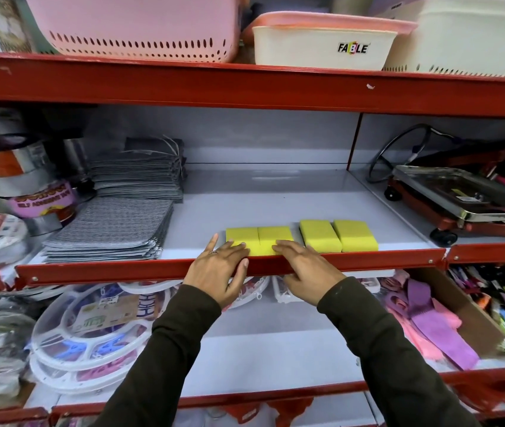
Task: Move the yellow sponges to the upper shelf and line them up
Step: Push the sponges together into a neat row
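Several yellow sponges lie in a row near the front edge of the upper shelf (245, 208). The left pair (259, 237) sits side by side and touching. The right pair (339, 238) sits a small gap away, also touching each other. My left hand (219, 269) rests flat, fingers on the leftmost sponge, thumb over the red shelf lip (383, 257). My right hand (305, 269) lies flat with its fingertips on the second sponge. Neither hand is closed around a sponge.
Stacks of grey cloths (112, 232) sit left of the sponges, tape rolls (29, 192) further left. A wheeled red trolley (460, 201) stands at right behind a divider. Baskets (140, 23) fill the top shelf. Below lie round plastic trays (91, 328) and a box of purple items (430, 315).
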Motion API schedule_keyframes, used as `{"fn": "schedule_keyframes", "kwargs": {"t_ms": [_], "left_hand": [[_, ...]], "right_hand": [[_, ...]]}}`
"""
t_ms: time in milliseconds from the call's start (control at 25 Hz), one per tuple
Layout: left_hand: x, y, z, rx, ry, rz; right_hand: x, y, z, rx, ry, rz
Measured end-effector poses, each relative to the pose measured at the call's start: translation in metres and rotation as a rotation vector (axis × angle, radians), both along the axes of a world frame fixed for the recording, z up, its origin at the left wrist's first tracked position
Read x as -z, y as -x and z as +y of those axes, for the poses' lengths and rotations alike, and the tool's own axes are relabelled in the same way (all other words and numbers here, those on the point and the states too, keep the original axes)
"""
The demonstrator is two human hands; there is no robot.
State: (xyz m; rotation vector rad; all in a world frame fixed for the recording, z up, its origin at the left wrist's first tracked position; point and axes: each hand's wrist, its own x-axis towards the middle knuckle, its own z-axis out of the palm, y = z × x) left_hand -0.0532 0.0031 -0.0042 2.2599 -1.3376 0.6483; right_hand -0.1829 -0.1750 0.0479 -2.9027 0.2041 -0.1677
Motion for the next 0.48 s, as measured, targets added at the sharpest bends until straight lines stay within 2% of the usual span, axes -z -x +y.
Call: {"fn": "schedule_keyframes", "kwargs": {"t_ms": [240,480], "left_hand": [[-0.017,0.021,-0.052,0.045,-0.019,-0.022],[-0.026,0.056,-0.137,0.165,-0.18,0.039]], "right_hand": [[-0.021,0.023,-0.055,0.153,-0.008,-0.029],[-0.014,0.043,-0.106,0.308,-0.019,0.118]]}}
